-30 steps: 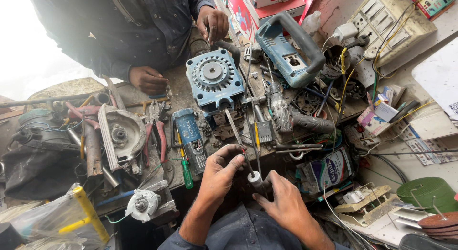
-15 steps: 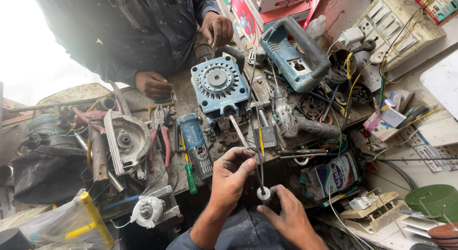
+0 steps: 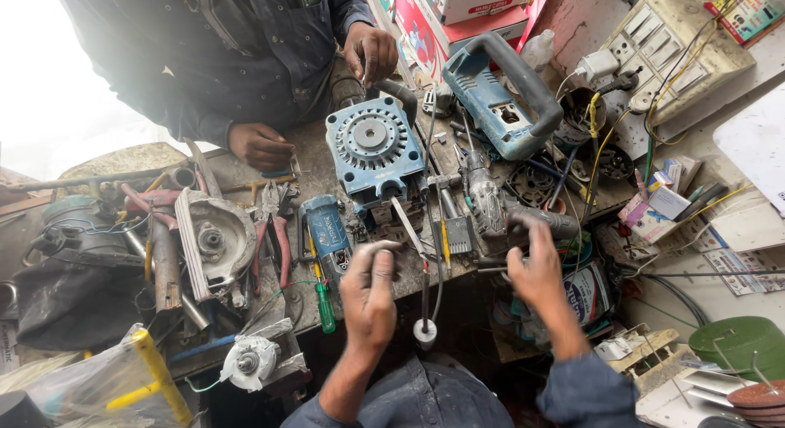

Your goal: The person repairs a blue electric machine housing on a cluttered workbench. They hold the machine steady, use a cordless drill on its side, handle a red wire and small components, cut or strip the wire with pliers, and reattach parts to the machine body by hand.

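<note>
My left hand (image 3: 370, 295) is in front of the workbench edge, fingers closed around a thin dark rod (image 3: 424, 289) that hangs down to a small white round piece (image 3: 424, 331). My right hand (image 3: 536, 268) is off to the right, its fingers curled over a grey cylindrical tool body (image 3: 564, 224) lying at the bench edge. A grey metal motor part (image 3: 484, 195) and a yellow-handled screwdriver (image 3: 445, 234) lie between the two hands. A small blue tool body (image 3: 327, 232) lies just beyond my left hand.
Another person in a dark jacket works across the bench, one hand (image 3: 372, 50) above a blue motor housing (image 3: 372, 150), the other hand (image 3: 262, 146) on the bench. A blue power tool (image 3: 499, 101), red-handled pliers (image 3: 274, 236), a green screwdriver (image 3: 325, 304), a switchboard (image 3: 675, 48) and tangled wires crowd the bench.
My right hand has left the white round piece and moved right and up to the grey tool body. My left hand stays by the rod.
</note>
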